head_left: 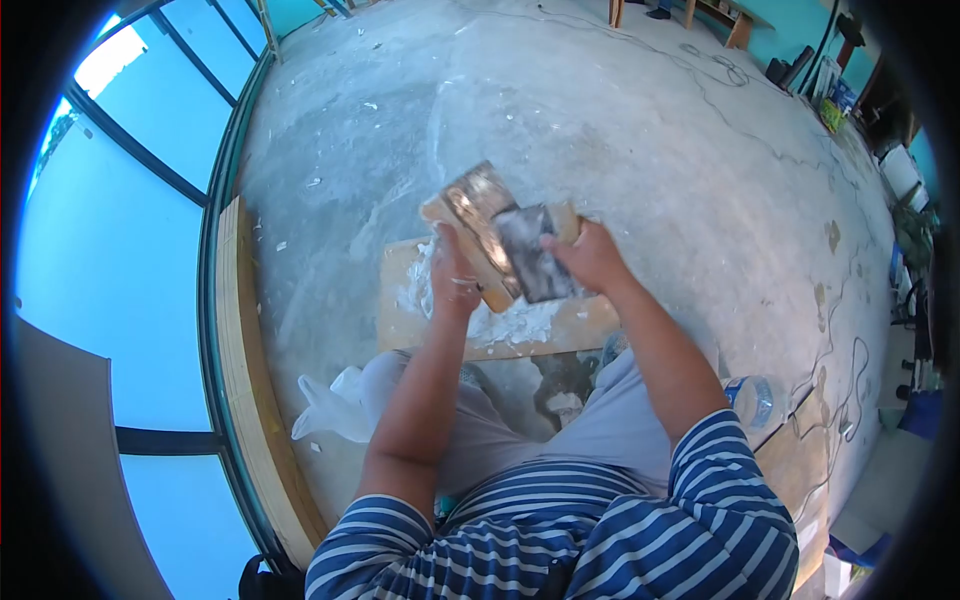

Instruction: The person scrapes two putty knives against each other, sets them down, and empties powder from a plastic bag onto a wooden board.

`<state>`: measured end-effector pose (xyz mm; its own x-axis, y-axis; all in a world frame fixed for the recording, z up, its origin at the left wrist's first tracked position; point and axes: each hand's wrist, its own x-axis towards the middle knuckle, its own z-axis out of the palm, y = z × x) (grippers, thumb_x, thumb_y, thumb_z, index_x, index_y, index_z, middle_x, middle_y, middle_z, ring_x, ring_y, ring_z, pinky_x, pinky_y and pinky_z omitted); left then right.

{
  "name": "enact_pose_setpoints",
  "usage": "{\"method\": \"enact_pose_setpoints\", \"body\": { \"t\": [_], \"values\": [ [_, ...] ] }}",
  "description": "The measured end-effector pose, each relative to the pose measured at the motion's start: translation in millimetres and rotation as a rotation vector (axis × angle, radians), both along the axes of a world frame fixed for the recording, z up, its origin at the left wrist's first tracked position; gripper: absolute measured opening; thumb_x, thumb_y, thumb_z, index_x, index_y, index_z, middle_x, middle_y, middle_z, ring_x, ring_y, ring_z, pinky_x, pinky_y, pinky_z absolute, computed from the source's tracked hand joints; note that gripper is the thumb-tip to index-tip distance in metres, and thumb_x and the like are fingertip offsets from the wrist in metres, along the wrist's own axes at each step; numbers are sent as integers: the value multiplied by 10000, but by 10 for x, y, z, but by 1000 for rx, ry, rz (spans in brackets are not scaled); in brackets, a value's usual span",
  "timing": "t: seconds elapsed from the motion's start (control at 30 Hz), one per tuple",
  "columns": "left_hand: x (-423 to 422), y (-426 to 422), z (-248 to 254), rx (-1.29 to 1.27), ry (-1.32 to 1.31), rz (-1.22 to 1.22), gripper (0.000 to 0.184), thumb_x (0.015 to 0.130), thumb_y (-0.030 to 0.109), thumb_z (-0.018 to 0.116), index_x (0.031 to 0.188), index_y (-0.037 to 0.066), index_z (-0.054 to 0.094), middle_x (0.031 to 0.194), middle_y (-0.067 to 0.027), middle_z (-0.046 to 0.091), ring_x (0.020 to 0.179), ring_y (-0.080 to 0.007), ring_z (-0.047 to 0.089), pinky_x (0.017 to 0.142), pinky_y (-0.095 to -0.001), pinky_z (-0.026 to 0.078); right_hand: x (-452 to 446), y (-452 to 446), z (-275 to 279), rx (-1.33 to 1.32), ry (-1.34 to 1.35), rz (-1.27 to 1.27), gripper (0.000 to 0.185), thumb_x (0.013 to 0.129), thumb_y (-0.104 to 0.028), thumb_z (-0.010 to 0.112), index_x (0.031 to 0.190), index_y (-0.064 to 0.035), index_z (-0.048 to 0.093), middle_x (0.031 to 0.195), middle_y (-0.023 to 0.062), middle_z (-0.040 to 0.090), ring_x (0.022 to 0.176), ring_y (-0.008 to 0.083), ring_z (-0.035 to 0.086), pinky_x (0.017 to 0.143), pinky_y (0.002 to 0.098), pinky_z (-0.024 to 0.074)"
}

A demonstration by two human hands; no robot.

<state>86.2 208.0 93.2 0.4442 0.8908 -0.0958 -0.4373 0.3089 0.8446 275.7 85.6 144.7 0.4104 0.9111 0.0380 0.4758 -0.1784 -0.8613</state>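
My left hand [455, 272] is closed around the edge of a rectangular trowel [475, 215] with a shiny metal face and a tan, wood-like edge. White residue marks this hand. My right hand [592, 257] grips a wide scraper [535, 250] with a grey, smeared blade and a pale wood-like end. The scraper is slightly blurred and overlaps the trowel's lower right side; whether the two touch I cannot tell. Beneath both hands, a tan board [400, 325] lies on the floor between my feet, with white plaster-like paste [520, 322] in lumps over it.
On the left, long timber planks [245, 390] lie along the glass panels [140, 290]. A white plastic bag [335, 408] rests beside my leg. At right are a clear plastic container [757, 402] and a brown sheet [800, 465]. Cables [725, 70] trail across the concrete floor.
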Motion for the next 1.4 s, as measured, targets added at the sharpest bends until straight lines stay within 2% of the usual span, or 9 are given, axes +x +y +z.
{"method": "enact_pose_setpoints", "body": {
  "t": [0.17, 0.33, 0.43, 0.57, 0.67, 0.77, 1.0, 1.33, 1.4],
  "values": [
    [23, -100, 85, 35, 146, 109, 753, 931, 641, 410, 1337, 8, 432, 1181, -135, 608, 1017, -253, 642, 884, -407, 533, -185, 23, -264, 90, -148, 42, 379, 812, -312, 727, 1025, -6, 658, 884, 160, 699, 802, 276, 677, 762, 363, 521],
    [5, -52, 233, 1, -213, 54, 658, 976, 583, 382, 1301, 17, 462, 1136, -127, 608, 910, -237, 650, 813, -352, 536, -31, 16, 19, -65, 172, 38, 471, 814, -351, 719, 1099, 14, 631, 993, 215, 678, 961, 325, 655, 845, 391, 493],
    [163, -107, 36, -15, 89, 329, 579, 976, 566, 417, 1075, 14, 562, 860, -96, 625, 694, -177, 562, 725, -333, 517, -188, 37, -146, -62, -177, 48, 413, 824, -330, 717, 1050, 9, 650, 942, 182, 695, 870, 264, 676, 782, 354, 511],
    [-27, 70, 25, 433, 396, 232, 369, 950, 387, 565, 932, 19, 580, 812, -92, 596, 681, -209, 549, 686, -381, 466, 223, 52, -143, -5, 129, -251, 434, 882, -355, 658, 1103, 16, 621, 978, 145, 665, 905, 158, 614, 812, 321, 487],
    [-45, -333, 375, 882, 736, 297, 147, 849, 110, 671, 904, 10, 578, 888, -155, 582, 752, -342, 568, 739, -438, 459, 544, 131, -373, 294, 504, -574, 472, 909, -407, 613, 1017, 52, 633, 845, 183, 654, 807, 261, 633, 777, 363, 492],
    [50, -572, 289, 1422, 635, 42, 323, 719, 21, 656, 1041, 38, 631, 955, -153, 583, 886, -346, 566, 776, -433, 472, 665, 227, -531, 457, 551, -723, 537, 943, -468, 545, 984, 61, 634, 772, 165, 627, 760, 235, 607, 762, 358, 488],
    [221, -371, 231, 1412, 770, 136, 429, 670, -9, 635, 1094, 54, 649, 996, -139, 597, 912, -343, 556, 813, -430, 462, 193, 40, -408, 62, 181, -270, 594, 941, -529, 509, 1008, 48, 634, 852, 183, 665, 828, 256, 638, 776, 378, 485],
    [44, -68, 106, 1168, 793, 292, 262, 761, -13, 608, 1023, 4, 616, 944, -202, 577, 886, -416, 554, 776, -463, 467, 172, -20, -358, 37, 294, -125, 696, 899, -623, 529, 1084, 41, 628, 940, 158, 681, 892, 236, 632, 826, 350, 485],
    [-22, -81, 214, 1179, 714, 408, 221, 807, 4, 610, 1028, -5, 618, 948, -187, 587, 880, -398, 565, 767, -443, 477, 327, 53, -427, 117, 693, -210, 713, 890, -666, 495, 1075, 9, 628, 893, 140, 669, 812, 241, 629, 758, 354, 502]
  ]
}}
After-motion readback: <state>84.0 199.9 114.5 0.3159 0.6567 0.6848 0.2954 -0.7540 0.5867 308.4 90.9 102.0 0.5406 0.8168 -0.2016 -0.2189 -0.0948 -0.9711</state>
